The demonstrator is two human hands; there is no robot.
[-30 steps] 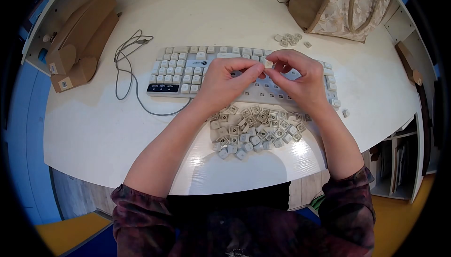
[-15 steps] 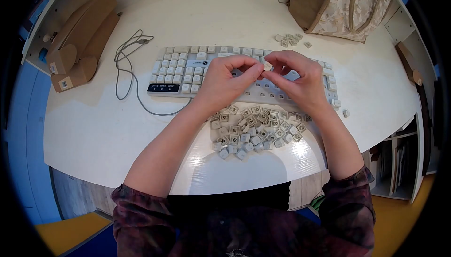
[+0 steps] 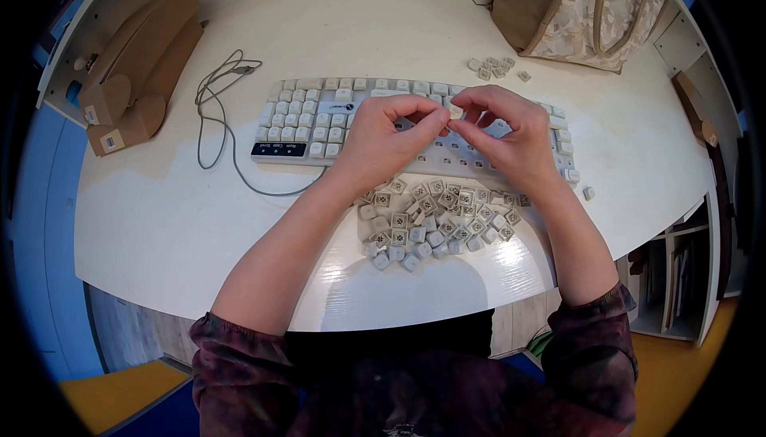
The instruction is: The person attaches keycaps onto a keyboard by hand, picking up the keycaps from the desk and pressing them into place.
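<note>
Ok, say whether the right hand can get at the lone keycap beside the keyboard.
Likely yes: the lone keycap lies uncovered on the desk, though the right hand has another keycap in its grip.

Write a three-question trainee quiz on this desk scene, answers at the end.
1. True or false: the pale rectangular plastic keyboard has every keycap fitted.
2. Multiple choice: what is pinched where the left hand and right hand meet?
A) grey cable plug
B) small square off-white keycap
C) brown bag strap
3. Fill in: the loose pile of off-white plastic keycaps lies between the keyboard and the ___ edge of the white desk.

Key: 1. False; bare key positions show on its near side. 2. B. 3. Near.
</note>
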